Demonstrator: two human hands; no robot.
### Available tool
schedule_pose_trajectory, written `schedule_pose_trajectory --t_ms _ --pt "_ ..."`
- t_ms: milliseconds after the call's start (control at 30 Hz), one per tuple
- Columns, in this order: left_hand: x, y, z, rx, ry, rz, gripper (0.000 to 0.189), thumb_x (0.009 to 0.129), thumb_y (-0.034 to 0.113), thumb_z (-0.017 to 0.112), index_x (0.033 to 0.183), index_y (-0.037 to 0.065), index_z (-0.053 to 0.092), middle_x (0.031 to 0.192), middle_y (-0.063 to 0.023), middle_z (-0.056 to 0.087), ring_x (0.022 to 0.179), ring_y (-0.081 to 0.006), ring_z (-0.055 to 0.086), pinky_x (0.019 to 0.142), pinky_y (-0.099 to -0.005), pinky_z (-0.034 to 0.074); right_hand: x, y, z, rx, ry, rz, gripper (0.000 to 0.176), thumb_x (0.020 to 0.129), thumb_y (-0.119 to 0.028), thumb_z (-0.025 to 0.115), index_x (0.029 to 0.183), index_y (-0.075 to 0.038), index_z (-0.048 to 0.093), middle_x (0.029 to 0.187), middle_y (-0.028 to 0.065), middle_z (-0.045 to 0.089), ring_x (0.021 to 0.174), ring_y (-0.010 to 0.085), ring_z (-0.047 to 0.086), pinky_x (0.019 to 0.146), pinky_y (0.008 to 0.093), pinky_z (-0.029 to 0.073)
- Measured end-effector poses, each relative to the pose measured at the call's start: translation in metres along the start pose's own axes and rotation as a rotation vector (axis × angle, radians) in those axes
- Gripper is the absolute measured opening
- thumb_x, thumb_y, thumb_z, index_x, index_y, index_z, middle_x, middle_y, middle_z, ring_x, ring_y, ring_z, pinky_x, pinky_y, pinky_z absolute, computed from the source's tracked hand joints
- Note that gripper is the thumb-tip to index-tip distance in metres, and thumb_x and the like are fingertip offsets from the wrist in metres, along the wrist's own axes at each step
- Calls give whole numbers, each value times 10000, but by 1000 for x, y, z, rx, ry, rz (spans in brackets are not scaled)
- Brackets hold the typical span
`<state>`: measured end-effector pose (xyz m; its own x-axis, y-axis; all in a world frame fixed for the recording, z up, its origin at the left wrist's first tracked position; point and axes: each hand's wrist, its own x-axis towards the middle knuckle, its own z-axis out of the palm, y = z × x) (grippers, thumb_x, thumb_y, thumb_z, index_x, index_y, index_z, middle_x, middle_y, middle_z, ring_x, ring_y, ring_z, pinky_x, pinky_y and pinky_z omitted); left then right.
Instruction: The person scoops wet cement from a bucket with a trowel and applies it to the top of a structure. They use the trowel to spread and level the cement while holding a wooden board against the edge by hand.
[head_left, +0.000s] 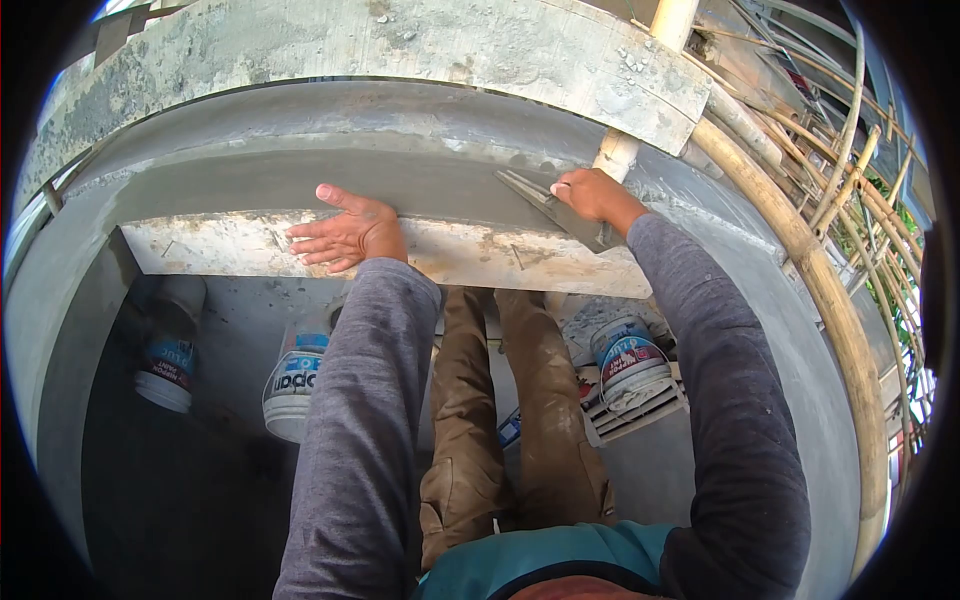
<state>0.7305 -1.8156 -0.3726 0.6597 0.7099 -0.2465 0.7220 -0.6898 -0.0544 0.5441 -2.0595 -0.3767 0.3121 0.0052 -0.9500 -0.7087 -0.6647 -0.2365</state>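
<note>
My right hand (597, 198) is wrapped round the handle of a plastering trowel (565, 213), whose metal blade lies slantwise over the wet grey mortar ledge (280, 182). My left hand (352, 232) holds nothing. Its fingers are spread against a pale, stained wooden board (460, 250), with the thumb pointing up over the ledge. The board runs along the near face of the ledge, and nails stick out of it. Part of the trowel's grip is hidden behind my right fingers.
Paint buckets (290, 385), (165, 375) stand below on the left, and another bucket (632, 365) sits over a slatted crate (640, 410) on the right. A long plank (400, 40) crosses above the ledge. Bamboo poles (830, 290) line the right side.
</note>
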Motion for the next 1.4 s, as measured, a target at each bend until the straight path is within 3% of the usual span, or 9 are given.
schedule_pose_trajectory --t_ms 300,400,500,600,833,1000,1100,1200,1400 --pt "-2 2 0 -34 21 -12 999 882 793 144 1559 67 40 1610 -240 13 1496 -392 -4 1173 -571 49 34 -107 -8 175 0 -184 370 982 -382 481 1162 -114 663 1174 154 659 1089 381 610 932 484 478" --pt "-3 3 -4 -28 3 -10 988 887 784 129 1559 66 44 1612 -237 8 1495 -394 3 1173 -569 56 -20 -63 -20 188 10 -325 334 979 -361 508 1138 -119 673 1092 155 688 1035 370 636 898 470 491" --pt "-4 3 -2 -21 16 -10 957 900 763 105 1561 74 43 1616 -224 14 1496 -390 13 1172 -568 67 -53 29 -12 114 43 -196 315 975 -353 529 1138 -133 686 1070 165 696 1001 368 648 879 457 499" --pt "2 -1 4 -6 26 -24 918 913 740 84 1565 94 43 1622 -202 26 1498 -384 20 1174 -565 71 -47 43 0 83 41 -94 323 975 -358 530 1153 -138 687 1104 168 689 1013 367 646 892 451 498" --pt "5 3 9 -6 53 -31 878 926 718 79 1569 121 41 1627 -182 36 1502 -364 26 1181 -550 65 32 -115 -15 203 61 -299 352 983 -382 504 1159 -128 674 1079 175 685 1022 378 638 895 455 497" --pt "5 -3 7 -35 41 -42 880 930 717 95 1568 113 43 1626 -190 27 1503 -360 18 1176 -555 75 -35 -36 -20 202 20 -420 344 990 -362 516 1167 -108 664 1088 172 692 990 347 663 871 425 507" --pt "2 3 3 -26 26 -32 894 926 724 100 1567 103 40 1624 -196 21 1501 -371 15 1174 -560 82 -63 51 -17 102 -25 -158 362 992 -407 488 1173 -148 667 1114 150 686 1047 361 634 905 447 491" --pt "2 -1 5 -18 25 -27 907 922 733 102 1565 96 43 1622 -205 16 1499 -380 12 1172 -566 84 -57 65 -2 29 9 42 370 997 -418 462 1190 -173 662 1146 138 676 1073 348 627 921 451 483" --pt "-2 -1 -1 -25 22 -17 936 908 757 100 1564 91 56 1619 -213 11 1499 -380 2 1173 -565 66 22 -83 -5 160 71 -201 415 990 -482 444 1139 -182 688 1084 132 689 1030 354 641 892 499 496"
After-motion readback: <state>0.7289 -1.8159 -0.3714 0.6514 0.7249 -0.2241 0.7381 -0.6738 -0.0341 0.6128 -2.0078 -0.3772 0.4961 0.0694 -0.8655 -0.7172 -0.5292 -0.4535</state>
